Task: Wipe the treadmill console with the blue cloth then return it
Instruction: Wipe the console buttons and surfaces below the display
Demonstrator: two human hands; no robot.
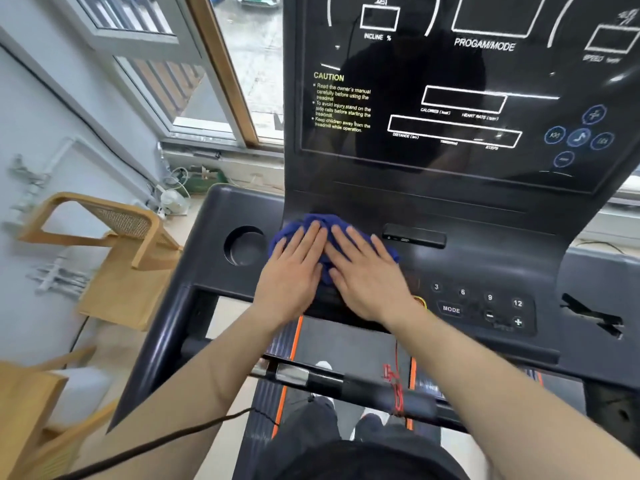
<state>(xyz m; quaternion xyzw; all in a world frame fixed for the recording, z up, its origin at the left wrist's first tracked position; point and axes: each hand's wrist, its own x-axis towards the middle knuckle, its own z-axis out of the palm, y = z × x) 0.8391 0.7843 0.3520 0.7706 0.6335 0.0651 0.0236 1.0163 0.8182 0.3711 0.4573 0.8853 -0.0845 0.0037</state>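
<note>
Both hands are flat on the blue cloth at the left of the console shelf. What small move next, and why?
Probably slide the blue cloth rightward under both hands, left hand and right hand, toward the dark slot; the shelf and keypad there lie uncovered.

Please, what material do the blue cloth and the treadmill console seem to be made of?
Blue cloth: soft woven fabric, matte; it bunches into folds under both hands. Treadmill console: probably dark moulded plastic, satin; its display panel looks glossy, since it shows reflections.
</note>
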